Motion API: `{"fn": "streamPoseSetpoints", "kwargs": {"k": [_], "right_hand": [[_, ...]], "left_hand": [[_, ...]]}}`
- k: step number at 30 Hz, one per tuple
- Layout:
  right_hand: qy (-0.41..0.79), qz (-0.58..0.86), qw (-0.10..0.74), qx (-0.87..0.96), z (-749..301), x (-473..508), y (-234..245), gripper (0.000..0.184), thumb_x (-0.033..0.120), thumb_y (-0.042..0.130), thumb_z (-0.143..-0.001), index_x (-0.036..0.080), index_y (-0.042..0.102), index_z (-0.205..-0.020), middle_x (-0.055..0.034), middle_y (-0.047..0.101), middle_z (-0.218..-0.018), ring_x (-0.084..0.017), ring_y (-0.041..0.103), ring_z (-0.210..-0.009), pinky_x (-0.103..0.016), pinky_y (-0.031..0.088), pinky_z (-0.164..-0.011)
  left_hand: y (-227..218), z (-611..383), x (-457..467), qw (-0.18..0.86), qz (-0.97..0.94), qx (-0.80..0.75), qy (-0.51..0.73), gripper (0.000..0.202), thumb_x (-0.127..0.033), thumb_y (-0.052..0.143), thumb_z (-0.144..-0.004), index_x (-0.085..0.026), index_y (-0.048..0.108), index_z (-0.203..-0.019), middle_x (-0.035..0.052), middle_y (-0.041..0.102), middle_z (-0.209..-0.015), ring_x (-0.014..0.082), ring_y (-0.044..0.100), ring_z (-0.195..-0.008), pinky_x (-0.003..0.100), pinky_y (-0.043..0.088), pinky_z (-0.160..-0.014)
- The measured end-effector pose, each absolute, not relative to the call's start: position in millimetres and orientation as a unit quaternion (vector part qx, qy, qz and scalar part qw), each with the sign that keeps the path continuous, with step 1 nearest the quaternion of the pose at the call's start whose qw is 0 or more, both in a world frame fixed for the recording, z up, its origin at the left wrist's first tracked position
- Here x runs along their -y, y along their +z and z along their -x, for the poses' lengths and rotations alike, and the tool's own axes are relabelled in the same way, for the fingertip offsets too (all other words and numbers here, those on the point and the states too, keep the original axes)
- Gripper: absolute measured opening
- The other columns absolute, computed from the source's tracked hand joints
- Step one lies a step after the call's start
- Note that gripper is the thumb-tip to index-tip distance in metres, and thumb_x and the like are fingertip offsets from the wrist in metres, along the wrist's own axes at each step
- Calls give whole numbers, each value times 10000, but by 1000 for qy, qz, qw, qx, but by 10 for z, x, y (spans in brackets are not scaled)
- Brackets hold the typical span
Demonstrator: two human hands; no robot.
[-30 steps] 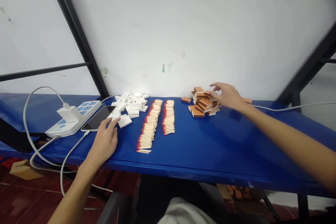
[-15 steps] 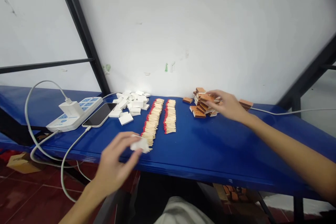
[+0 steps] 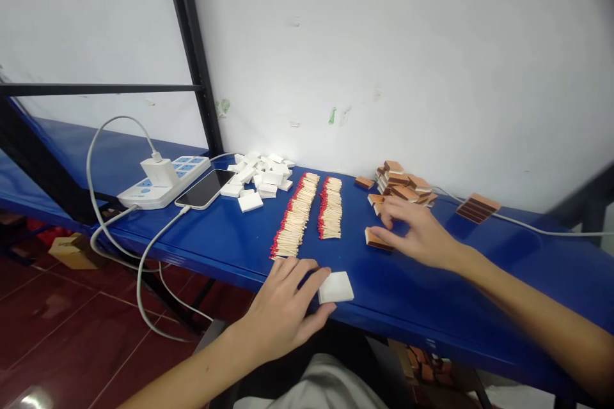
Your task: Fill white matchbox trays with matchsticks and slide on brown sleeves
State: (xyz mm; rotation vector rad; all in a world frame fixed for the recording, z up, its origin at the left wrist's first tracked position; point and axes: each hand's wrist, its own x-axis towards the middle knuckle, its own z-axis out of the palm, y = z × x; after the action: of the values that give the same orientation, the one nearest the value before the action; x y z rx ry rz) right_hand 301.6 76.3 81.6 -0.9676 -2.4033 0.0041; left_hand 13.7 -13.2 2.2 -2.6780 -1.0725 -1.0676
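Observation:
Between thumb and fingers, my left hand (image 3: 292,300) grips a small white matchbox tray (image 3: 336,287) over the shelf's front edge. My right hand (image 3: 417,230) is closed on a brown matchbox sleeve (image 3: 378,239), thumb against its top; its curled fingers partly hide the sleeve. Behind that hand lies a heap of brown matchbox sleeves (image 3: 400,180). Two rows of red-tipped matches, a longer left row (image 3: 298,214) and a shorter right row (image 3: 330,209), lie between the hands and the wall. Farther left is a pile of white matchbox trays (image 3: 263,174).
A phone (image 3: 204,190) on a charging cable and a power strip (image 3: 165,185) with a white plug sit at the left of the blue shelf (image 3: 240,233). Several stacked sleeves (image 3: 478,208) stand at the right, by a white cable. A black frame post (image 3: 194,51) rises at left.
My right hand has come away from the heap toward the front with a sleeve. My left hand has carried the white tray rightward, past the longer match row. The camera view has shifted.

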Motion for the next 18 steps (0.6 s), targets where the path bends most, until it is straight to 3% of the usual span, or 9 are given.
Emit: {"fn": "streamPoseSetpoints", "kwargs": {"k": [2,5,8,12,18], "right_hand": [[-3,346,272,898,-2842,-733,799,338,411,628,-903,216,481,-668,-13,551,-707,-170,516,-663,-298,387,-631],[-49,364,219,904,-2608,-683,694,130,295,582,-925,198,634,-856,-32,603,-838,-159,541,-687,-296,360,-643],[-138,360,183,905,-2472,-677,553,165,270,545,-953,197,691,-977,-56,628,-880,-188,541,-736,-329,336,-696],[-139,363,164,906,-2435,-720,428,194,286,545,-971,201,715,-1012,-64,640,-894,-189,528,-761,-332,313,-710],[-80,362,194,908,-2460,-716,387,201,293,557,-970,204,728,-914,-53,643,-868,-174,520,-759,-318,320,-712]], "left_hand": [[34,-126,149,20,862,359,-357,384,-320,608,-927,-164,549,-1273,127,589,-1079,259,553,-971,419,489,-853],[56,-99,165,-23,848,358,-390,271,-289,639,-897,-177,576,-1136,88,540,-982,220,534,-884,377,489,-806],[48,-56,151,-57,833,328,-442,106,-196,624,-893,-192,523,-926,29,505,-836,164,499,-759,289,449,-685],[-16,5,95,-84,807,278,-515,365,-59,587,-869,-229,298,-726,-53,329,-648,110,328,-573,261,265,-514],[-83,73,28,-121,804,225,-537,421,17,569,-841,-231,257,-703,-69,280,-608,100,269,-537,272,229,-500]]}}
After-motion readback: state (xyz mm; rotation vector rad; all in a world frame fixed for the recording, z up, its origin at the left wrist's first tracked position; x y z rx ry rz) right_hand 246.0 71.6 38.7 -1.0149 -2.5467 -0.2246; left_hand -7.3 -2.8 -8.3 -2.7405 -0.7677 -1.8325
